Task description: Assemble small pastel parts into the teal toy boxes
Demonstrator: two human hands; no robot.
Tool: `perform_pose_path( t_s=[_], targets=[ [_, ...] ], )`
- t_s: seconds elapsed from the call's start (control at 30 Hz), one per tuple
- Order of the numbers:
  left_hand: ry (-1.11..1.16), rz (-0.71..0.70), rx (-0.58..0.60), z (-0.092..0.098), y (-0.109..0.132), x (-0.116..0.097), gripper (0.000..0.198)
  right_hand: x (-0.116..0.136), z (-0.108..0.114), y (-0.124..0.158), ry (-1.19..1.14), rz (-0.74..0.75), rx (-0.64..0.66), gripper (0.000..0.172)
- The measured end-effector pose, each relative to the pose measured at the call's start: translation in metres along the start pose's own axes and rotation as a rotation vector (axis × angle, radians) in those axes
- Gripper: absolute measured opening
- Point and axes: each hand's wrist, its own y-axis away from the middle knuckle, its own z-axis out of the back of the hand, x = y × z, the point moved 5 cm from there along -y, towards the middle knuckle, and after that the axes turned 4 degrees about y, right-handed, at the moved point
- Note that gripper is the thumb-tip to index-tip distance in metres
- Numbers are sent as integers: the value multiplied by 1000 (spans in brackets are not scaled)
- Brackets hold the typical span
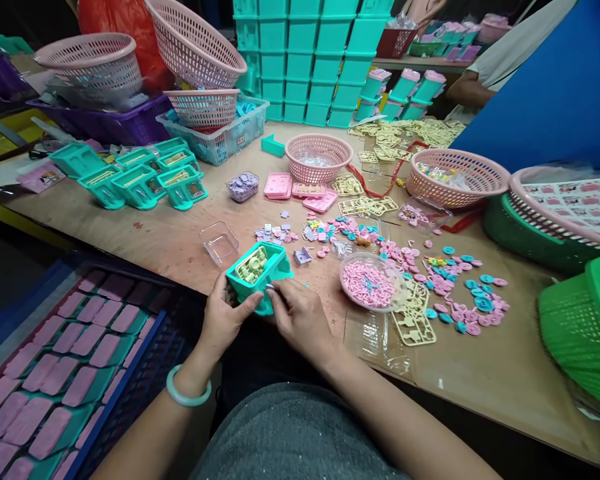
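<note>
The left hand holds a teal toy box at the near edge of the bench. Its fingers wrap the left side of the box and the thumb lies along the front. The box is open on top, and pale yellow pieces sit inside it. The right hand is at the right front corner of the box, with its fingertips pinched together on a tiny piece there (too small to tell what it is). A pale green bangle is on the left wrist.

Just right of the hands sits a clear bowl full of small pink bits. A yellow frame of parts lies beside the bowl. Past that, pink and blue round pieces are spread over the bench. A clear empty tray lies just behind the box. Farther back on the left stand more teal boxes in a bunch. Pink baskets sit toward the back, and tall stacks of teal bins rise behind them. Down on the left, below the bench, a blue crate holds rows of boxes with pink lids. Another person's arm shows at the far right end.
</note>
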Motion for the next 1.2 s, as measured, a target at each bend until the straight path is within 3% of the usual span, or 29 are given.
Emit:
perform_pose_path(
  t_s=[0.13,0.37,0.47,0.53,0.57,0.7,0.8,0.87,0.97,1.1,1.2],
  targets=[
    [-142,-66,-44,1,3,0,59,-2,-2,4,20,14,-73,17],
    [-61,-64,-15,1,0,1,56,5,-12,3,47,57,-144,18],
    [-43,-61,4,8,-2,4,58,2,-11,1,-37,50,-65,15],
    [-52,-62,-12,15,-3,8,58,-9,-6,-3,-108,15,3,9],
    [-61,-70,-35,20,-3,10,59,-17,-1,-7,-98,-13,0,13],
    [-154,-137,-105,29,-3,16,64,-56,21,-27,341,-108,-122,19],
    [-242,-165,-107,27,-2,19,68,-74,14,-42,644,-146,-10,13],
    [-297,-168,-116,24,-1,20,71,-76,6,-44,690,-146,64,12],
    [-326,-164,-137,22,1,20,71,-64,1,-36,557,-43,47,20],
    [-142,-121,-181,24,4,15,66,-31,5,-8,425,255,-71,33],
    [-5,-79,-175,29,3,11,57,-12,1,21,475,492,8,35]
  ],
)
